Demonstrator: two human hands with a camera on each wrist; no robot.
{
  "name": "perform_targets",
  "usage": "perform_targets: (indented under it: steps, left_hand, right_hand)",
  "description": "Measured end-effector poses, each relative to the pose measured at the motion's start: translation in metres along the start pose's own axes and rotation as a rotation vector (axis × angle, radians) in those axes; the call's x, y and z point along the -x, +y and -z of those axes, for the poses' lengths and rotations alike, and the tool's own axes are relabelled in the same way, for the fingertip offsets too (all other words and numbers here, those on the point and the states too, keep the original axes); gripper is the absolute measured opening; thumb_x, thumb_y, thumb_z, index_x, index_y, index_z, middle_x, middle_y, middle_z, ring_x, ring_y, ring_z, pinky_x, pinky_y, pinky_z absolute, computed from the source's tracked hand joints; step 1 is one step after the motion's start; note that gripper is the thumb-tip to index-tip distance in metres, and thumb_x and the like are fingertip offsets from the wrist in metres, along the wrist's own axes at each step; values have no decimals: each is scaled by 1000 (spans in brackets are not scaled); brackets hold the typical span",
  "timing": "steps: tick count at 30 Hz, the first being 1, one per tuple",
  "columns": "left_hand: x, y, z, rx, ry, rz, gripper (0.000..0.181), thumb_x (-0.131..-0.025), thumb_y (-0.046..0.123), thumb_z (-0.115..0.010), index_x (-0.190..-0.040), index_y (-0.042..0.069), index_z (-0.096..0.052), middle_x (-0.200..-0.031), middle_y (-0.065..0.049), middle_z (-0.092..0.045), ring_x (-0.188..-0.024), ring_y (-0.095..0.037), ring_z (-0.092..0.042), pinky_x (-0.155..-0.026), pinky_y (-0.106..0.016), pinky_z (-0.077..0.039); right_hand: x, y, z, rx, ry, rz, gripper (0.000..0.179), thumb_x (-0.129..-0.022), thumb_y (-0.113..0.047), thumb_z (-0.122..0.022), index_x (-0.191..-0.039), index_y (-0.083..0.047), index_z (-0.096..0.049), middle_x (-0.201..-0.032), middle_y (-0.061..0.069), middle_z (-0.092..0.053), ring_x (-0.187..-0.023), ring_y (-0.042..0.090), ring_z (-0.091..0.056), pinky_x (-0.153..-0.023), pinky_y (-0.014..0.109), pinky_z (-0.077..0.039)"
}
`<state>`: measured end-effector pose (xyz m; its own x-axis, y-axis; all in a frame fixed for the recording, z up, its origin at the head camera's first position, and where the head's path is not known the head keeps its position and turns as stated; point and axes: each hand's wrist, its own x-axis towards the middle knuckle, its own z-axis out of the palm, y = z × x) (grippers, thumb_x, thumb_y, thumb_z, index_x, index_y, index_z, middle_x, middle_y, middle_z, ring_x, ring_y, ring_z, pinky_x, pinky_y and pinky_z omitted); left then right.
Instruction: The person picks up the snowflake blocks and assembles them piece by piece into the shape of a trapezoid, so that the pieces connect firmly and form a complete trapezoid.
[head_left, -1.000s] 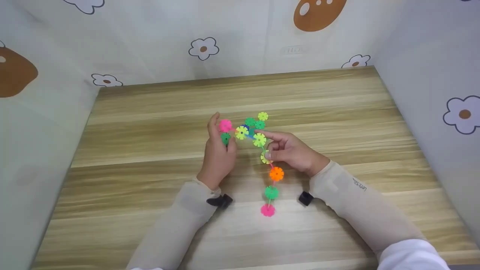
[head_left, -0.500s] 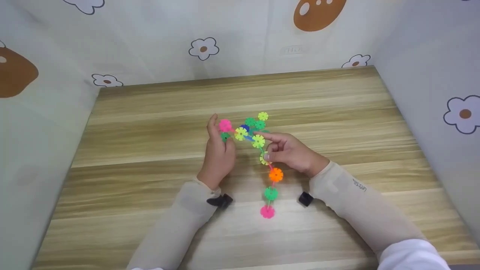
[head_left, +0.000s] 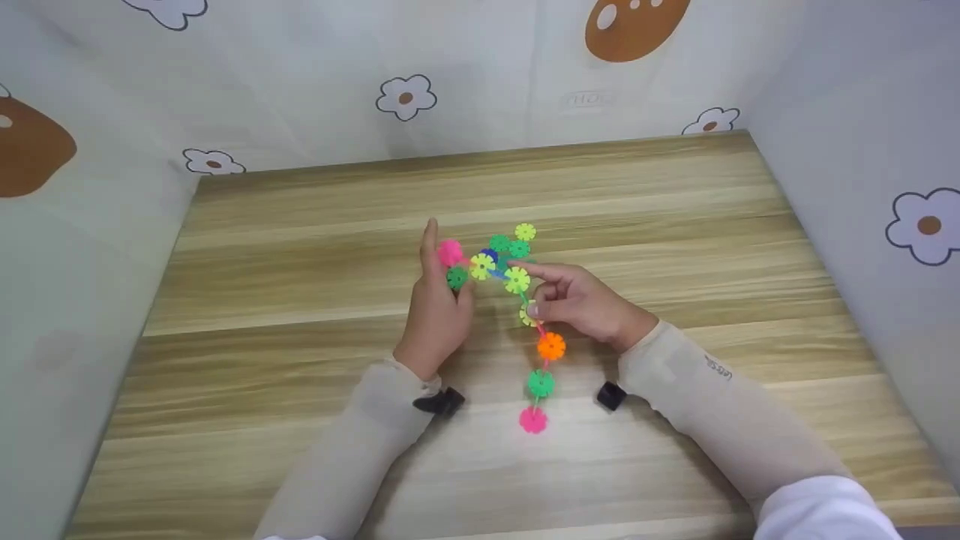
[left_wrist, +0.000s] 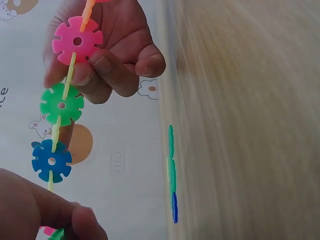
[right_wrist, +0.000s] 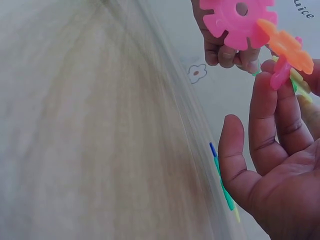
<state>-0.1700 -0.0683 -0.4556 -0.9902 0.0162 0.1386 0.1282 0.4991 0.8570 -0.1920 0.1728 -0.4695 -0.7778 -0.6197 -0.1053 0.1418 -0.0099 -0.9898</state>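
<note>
Chain of plastic discs (head_left: 512,285) held up between two hands; orange disc (head_left: 551,346) taken as the marker for places. Change over the last half second is slight: left forefinger now straighter; the dark green disc (head_left: 457,278) in that hand shows more of its face, up and left of the marker. The run below the marker has lifted a touch. Right hand about where it was. Reads to me as the left side adjusting its disc while the right steadies the line; no new joint made out.

Grip: right hand (head_left: 577,304), just up and right of the marker, pinches the yellow disc (head_left: 527,319) with thumb and fingers, forefinger pointing along the chain. Left hand (head_left: 436,315), well left of the marker, holds the dark green disc by the thumb, a narrow hold; fingertips behind it partly hidden. Pink end disc (head_left: 450,253) sits just beside that disc; whether the two are joined, cannot tell.

Chain runs both ways from the right-hand pinch: up-left toward the left hand, down past the marker. Loose discs (head_left: 519,248) lie on the table (head_left: 300,300), farther off beyond the marker.
</note>
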Motion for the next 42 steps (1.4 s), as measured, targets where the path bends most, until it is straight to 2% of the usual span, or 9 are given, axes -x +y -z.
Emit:
perform_targets:
  steps: [5,8,15,18,24,30,34,40,42]
  left_hand:
    - [-1,-3,-1,62,68,35,62,-99,4,-70,-147,9,-31,-102,-11,-73,-85,-22,-62,-79,-36,-54]
    - [-2,-4,-1,88,89,34,53,-99,5,-71,-139,4,-36,-100,-10,-74,-82,-21,-59,-77,-36,-53]
    - [-3,-6,-1,83,69,49,75,-98,4,-70,-158,9,-25,-87,-6,-68,-77,-19,-56,-77,-35,-51]
    - [-4,-5,0,88,49,62,78,-99,4,-68,-163,11,-23,-88,-7,-67,-76,-20,-57,-73,-35,-53]
    - [-4,-3,2,54,7,63,79,-100,3,-65,-166,15,-22,-117,-12,-69,-78,-20,-61,-70,-34,-56]
    - [-5,-3,1,3,-22,71,81,-98,3,-65,-166,15,-22,-106,-10,-68,-72,-21,-58,-66,-34,-55]
    - [-4,-2,1,-14,-34,81,81,-99,5,-66,-166,14,-22,-96,-10,-66,-75,-21,-58,-68,-34,-55]
    - [-3,-1,1,4,-7,86,79,-99,4,-67,-165,15,-25,-113,-10,-68,-86,-21,-62,-73,-35,-57]
    - [-3,-1,1,0,-3,85,79,-99,5,-67,-165,14,-25,-113,-10,-68,-87,-21,-63,-75,-35,-57]
  right_hand:
    - [-1,0,1,11,42,33,68,-95,2,-70,-158,-11,-48,-79,-2,-66,-69,10,-58,-66,21,-51]
    - [0,0,1,3,48,32,68,-95,3,-70,-158,-14,-49,-80,-2,-66,-70,10,-58,-66,20,-52]
    - [-1,0,1,11,21,17,69,-95,2,-70,-159,-5,-45,-79,0,-66,-68,13,-56,-66,22,-53]
    - [-1,0,1,8,4,-11,69,-95,2,-69,-159,-6,-43,-78,1,-64,-67,16,-56,-66,24,-54]
    - [-1,0,1,-2,-24,-27,69,-96,2,-68,-160,-6,-43,-76,0,-62,-68,17,-55,-65,24,-53]
    - [0,1,2,-16,-30,-18,68,-96,2,-68,-159,-9,-46,-73,-2,-60,-65,15,-52,-63,23,-49]
    - [1,0,1,-17,-17,-18,69,-95,2,-69,-159,-7,-45,-76,-1,-62,-65,15,-54,-62,23,-51]
    - [0,0,1,0,-5,-21,69,-96,2,-68,-159,-5,-43,-75,-1,-60,-64,17,-52,-62,23,-50]
    - [-1,1,2,7,4,-21,68,-96,2,-68,-159,-5,-44,-75,-1,-60,-64,17,-51,-62,23,-50]
